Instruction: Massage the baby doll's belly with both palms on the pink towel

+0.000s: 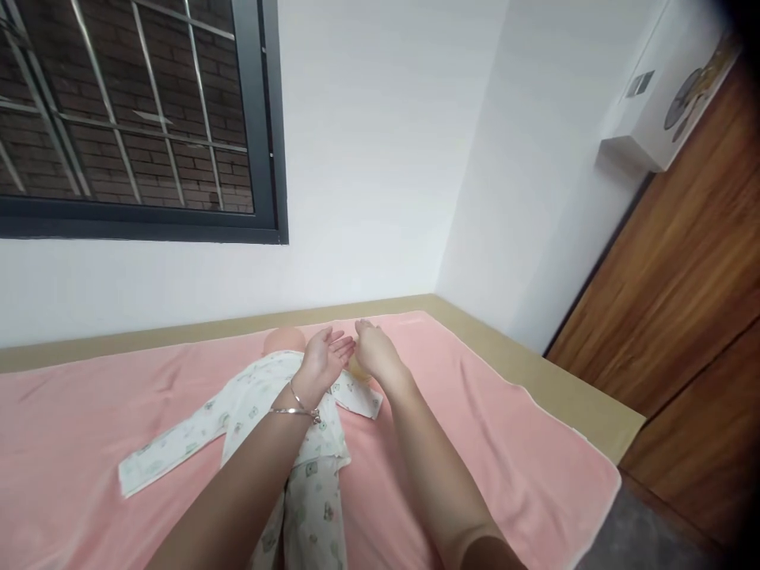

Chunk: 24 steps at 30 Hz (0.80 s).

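Observation:
A doll point(283, 341) in a white patterned top point(255, 389) and matching trousers point(314, 507) lies on a pink blanket point(409, 459), one sleeve spread out to the left. Over its upper body I hold my left hand point(328, 358) open, palm turned up and fingers stretched to the right. Just beside those fingertips is my right hand point(375, 348), bent at the wrist with its back towards me. Most of its fingers are hidden, so their grip does not show. Something yellow point(359, 370) appears below my right hand, partly covered; I cannot make out what it is or whether I touch it.
The blanket covers a tan surface point(570, 396) set against white walls point(380, 158). A barred window point(142, 119) is at the upper left. To the right stand wooden panels point(670, 317), with a white wall-mounted box point(659, 103) above.

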Motion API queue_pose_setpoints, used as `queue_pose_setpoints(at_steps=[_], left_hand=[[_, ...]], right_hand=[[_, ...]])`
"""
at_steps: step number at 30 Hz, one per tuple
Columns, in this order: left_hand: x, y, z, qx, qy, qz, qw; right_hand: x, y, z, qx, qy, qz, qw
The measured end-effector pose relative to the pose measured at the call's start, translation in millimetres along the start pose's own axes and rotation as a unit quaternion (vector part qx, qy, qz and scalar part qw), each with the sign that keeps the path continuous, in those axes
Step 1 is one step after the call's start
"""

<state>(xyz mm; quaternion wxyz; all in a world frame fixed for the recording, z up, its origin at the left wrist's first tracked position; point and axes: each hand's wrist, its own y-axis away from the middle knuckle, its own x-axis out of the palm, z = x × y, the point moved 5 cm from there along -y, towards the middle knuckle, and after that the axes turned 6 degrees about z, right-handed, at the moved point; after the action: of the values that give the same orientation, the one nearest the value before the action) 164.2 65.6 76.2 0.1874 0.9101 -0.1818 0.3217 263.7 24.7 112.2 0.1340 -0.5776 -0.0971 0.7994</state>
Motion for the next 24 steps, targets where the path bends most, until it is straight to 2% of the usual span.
queue_pose_setpoints(at_steps=[3,7,11,14,16,18,20,24], left_hand=[[3.5,-0.4,7.2,-0.047,0.037,0.008,0.998],[-3.4,18.5,4.2,-0.073,0.06,0.02,0.995],[-25.6,49.6,-6.3,-0.085,0.071,0.013,0.994],[-35.7,76.5,-18.0,-0.081,0.087,0.024,0.993],[-35.7,96.2,-27.0,-0.075,0.097,0.035,0.992],[-29.2,117.7,-36.6,-0.066,0.095,0.081,0.99],[-26.0,139.9,-45.9,-0.043,0.078,0.104,0.991],[-34.4,175.8,-61.7,0.11,0.031,0.069,0.991]], right_hand=[[10.7,-1.4,5.3,-0.005,0.089,0.023,0.996],[13.2,3.7,16.9,-0.008,0.14,0.008,0.99],[14.6,10.8,27.1,0.023,0.135,0.006,0.991],[20.0,19.2,43.7,0.037,0.08,0.0,0.996],[26.5,30.5,68.3,-0.032,-0.017,-0.004,0.999],[32.9,50.0,97.2,-0.114,-0.13,0.0,0.985],[33.6,77.4,122.9,-0.172,-0.193,-0.032,0.965],[22.2,144.6,167.2,-0.35,-0.23,-0.067,0.906]])
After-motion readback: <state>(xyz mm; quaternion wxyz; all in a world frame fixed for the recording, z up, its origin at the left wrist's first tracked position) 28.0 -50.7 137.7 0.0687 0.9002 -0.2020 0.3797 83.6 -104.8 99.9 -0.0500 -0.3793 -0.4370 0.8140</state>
